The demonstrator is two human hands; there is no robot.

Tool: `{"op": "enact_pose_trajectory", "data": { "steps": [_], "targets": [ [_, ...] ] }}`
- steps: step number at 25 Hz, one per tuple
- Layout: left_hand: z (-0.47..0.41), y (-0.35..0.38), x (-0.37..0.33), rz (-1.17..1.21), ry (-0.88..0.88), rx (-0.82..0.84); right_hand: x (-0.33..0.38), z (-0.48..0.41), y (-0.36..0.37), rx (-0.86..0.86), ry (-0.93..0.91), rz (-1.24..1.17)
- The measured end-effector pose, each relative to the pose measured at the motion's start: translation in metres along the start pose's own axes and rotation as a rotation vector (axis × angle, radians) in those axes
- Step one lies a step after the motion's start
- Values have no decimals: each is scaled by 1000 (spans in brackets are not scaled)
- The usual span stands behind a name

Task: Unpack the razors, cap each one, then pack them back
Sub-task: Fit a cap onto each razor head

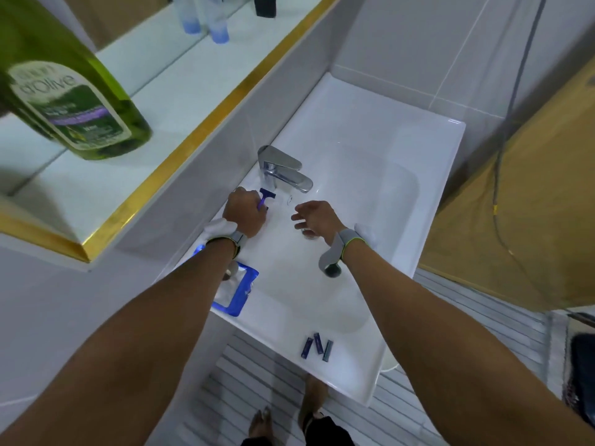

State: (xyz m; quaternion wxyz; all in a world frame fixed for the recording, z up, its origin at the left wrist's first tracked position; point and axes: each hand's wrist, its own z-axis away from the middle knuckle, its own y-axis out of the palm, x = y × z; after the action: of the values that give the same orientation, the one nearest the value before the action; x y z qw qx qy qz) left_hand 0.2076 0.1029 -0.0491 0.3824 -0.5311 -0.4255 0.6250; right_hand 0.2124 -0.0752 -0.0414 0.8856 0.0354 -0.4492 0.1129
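Razor (266, 197) sits clasped in our left hand (243, 211) by the faucet (283, 170), head poking out; our right hand (314, 217) hovers spread and empty over the sink (434, 175).

Pale grey tiled wall (402, 43), white sink (370, 149) with chrome faucet (283, 170), gold-edged mirror shelf (180, 91), striped floor mat (257, 381)

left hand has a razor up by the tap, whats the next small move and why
Probably bring the free right hand back to the caps on the sink's near rim and pick one up. The left hand holds a blue razor whose head looks bare, and the right hand is open and empty.
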Motion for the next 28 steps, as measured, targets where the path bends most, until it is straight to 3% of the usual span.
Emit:
{"op": "enact_pose_trajectory", "data": {
  "steps": [2,6,14,22,28],
  "targets": [
    [8,-22,-8,134,49,6,14,5,2,-9,12,-56],
    [30,-54,-25,332,156,218,22,20,-3,82,58,-166],
    [65,-84,-33,479,192,262,8,82,-9,150,-10,-311],
    [97,-109,-37,426,248,287,-4,133,5,203,-101,-333],
    [110,-117,-59,407,251,218,-7,149,14,50,-274,-369]
  ]
}}
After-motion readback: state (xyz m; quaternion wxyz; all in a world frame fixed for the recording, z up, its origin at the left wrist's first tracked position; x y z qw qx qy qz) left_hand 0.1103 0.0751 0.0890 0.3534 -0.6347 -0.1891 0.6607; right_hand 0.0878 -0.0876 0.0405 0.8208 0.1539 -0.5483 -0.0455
